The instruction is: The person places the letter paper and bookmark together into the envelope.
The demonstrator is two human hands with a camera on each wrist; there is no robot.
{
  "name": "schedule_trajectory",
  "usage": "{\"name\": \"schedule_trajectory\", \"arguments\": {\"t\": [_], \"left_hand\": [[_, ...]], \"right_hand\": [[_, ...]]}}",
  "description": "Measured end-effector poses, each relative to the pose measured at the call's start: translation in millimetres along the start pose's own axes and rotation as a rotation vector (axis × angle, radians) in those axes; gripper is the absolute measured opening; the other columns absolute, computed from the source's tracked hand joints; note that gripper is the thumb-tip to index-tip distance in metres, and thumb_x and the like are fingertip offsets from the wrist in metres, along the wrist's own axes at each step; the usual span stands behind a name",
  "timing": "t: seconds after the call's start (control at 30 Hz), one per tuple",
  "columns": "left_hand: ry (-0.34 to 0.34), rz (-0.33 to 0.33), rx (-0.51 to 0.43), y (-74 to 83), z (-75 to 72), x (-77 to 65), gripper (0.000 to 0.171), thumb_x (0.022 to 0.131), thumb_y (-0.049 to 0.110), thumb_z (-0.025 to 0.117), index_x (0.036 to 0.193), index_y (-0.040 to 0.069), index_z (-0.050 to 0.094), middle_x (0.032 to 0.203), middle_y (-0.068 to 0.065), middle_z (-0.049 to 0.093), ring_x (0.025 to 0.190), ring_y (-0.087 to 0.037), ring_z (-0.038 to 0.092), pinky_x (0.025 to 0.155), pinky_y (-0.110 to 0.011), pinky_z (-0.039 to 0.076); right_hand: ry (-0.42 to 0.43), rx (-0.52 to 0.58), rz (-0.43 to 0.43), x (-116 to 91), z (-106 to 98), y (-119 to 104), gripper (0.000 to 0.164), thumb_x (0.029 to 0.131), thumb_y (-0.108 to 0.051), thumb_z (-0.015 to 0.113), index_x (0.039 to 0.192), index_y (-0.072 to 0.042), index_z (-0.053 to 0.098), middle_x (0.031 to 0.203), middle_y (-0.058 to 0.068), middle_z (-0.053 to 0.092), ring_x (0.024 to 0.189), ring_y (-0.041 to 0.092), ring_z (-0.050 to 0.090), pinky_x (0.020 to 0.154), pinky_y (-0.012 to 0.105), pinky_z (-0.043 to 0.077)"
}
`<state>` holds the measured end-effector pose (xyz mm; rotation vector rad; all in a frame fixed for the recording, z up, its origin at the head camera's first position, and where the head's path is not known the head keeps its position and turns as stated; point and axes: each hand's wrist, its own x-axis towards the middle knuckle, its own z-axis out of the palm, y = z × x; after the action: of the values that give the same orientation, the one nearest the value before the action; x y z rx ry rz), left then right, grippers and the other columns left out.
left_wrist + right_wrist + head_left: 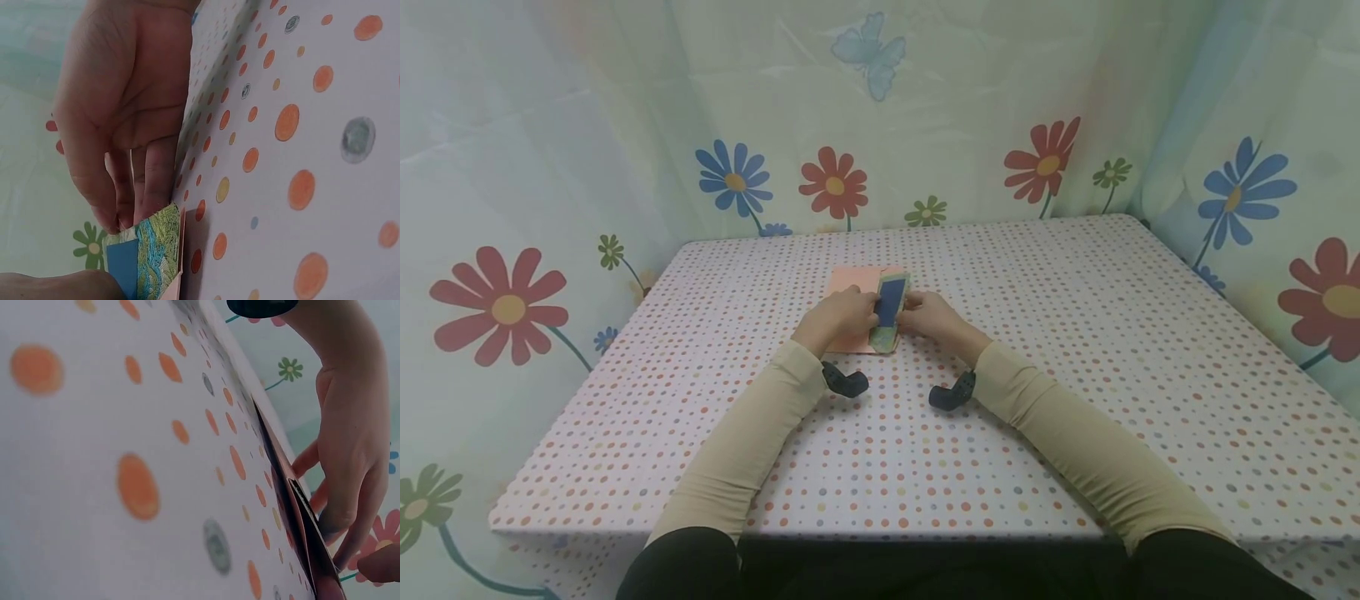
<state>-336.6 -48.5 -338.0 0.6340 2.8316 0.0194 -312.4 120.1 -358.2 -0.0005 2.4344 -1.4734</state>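
Note:
A flat piece with a blue panel and a green patterned border [891, 302] lies tilted over a pink folded sheet [852, 343]. My left hand [842, 315] rests over the pink sheet, one digit reaching onto the blue panel. At the right edge, my right hand [936, 318] pinches the patterned piece. In the left wrist view, thumb and fingers of the right hand [134, 94] meet at the patterned piece's edge [156, 240]. The right wrist view shows the left hand [356, 444] with fingers pointing down at the thin layered edges [300, 506]; what lies beneath is hidden.
A white dotted cloth covers the table [1045, 467]. Floral curtains [955, 108] hang along the back and both sides. Dark devices sit at the left wrist [845, 381] and the right wrist [952, 392], above the cloth.

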Motion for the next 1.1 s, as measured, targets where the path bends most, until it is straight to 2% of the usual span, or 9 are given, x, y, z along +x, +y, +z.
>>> {"name": "schedule_trajectory", "arguments": {"t": [0.1,0.17,0.37,0.53,0.7,0.93,1.1], "left_hand": [[0.004,-0.001,-0.005,-0.7,0.5,0.8,0.052,0.099,0.031,0.039,0.148,0.018,0.033,0.140,-0.013,0.044,0.125,-0.027,0.048,0.104,-0.044,0.041],[0.008,-0.002,-0.010,-0.7,0.7,0.9,0.052,0.099,0.031,0.039,0.148,0.018,0.033,0.140,-0.013,0.044,0.125,-0.027,0.048,0.104,-0.045,0.041],[0.004,-0.016,-0.023,-0.6,1.2,0.6,0.053,0.098,0.032,0.040,0.149,0.020,0.032,0.142,-0.012,0.043,0.125,-0.028,0.049,0.104,-0.045,0.041],[0.005,-0.020,-0.019,-0.1,1.6,0.7,0.052,0.099,0.032,0.039,0.149,0.020,0.032,0.140,-0.011,0.044,0.122,-0.026,0.050,0.103,-0.044,0.041],[0.007,-0.005,-0.008,0.2,1.4,0.8,0.052,0.099,0.032,0.038,0.149,0.019,0.032,0.137,-0.011,0.046,0.118,-0.025,0.052,0.100,-0.042,0.044],[-0.001,0.001,-0.007,0.1,0.3,0.2,0.053,0.099,0.031,0.039,0.149,0.018,0.032,0.142,-0.012,0.043,0.126,-0.027,0.048,0.104,-0.044,0.041],[-0.010,-0.007,0.005,0.3,-0.1,-0.1,0.053,0.099,0.032,0.039,0.149,0.019,0.031,0.143,-0.012,0.042,0.127,-0.027,0.047,0.105,-0.044,0.040]], "right_hand": [[0.020,-0.003,0.022,0,1,-2,0.068,0.093,-0.025,0.056,0.151,-0.012,0.024,0.152,0.013,0.034,0.139,0.028,0.036,0.111,0.041,0.034],[0.034,-0.008,0.019,0,2,-2,0.067,0.093,-0.026,0.055,0.151,-0.010,0.025,0.152,0.013,0.034,0.138,0.029,0.037,0.112,0.041,0.033],[0.047,0.001,-0.013,-3,5,-3,0.064,0.094,-0.025,0.052,0.151,-0.012,0.025,0.151,0.012,0.035,0.132,0.027,0.046,0.108,0.039,0.039],[0.028,-0.015,-0.046,-6,7,-4,0.064,0.095,-0.022,0.048,0.152,-0.013,0.021,0.150,0.010,0.037,0.132,0.024,0.046,0.107,0.038,0.041],[-0.004,0.009,-0.069,-7,7,-5,0.065,0.096,-0.018,0.046,0.153,-0.012,0.015,0.149,0.013,0.040,0.130,0.025,0.048,0.105,0.038,0.042],[0.030,0.006,-0.061,-4,5,-4,0.072,0.097,-0.027,0.048,0.154,-0.014,0.005,0.153,0.012,0.033,0.136,0.028,0.041,0.112,0.042,0.033],[0.038,0.060,-0.050,5,5,-3,0.078,0.097,-0.032,0.046,0.154,-0.017,-0.005,0.155,0.010,0.030,0.139,0.028,0.036,0.116,0.045,0.024]]}}
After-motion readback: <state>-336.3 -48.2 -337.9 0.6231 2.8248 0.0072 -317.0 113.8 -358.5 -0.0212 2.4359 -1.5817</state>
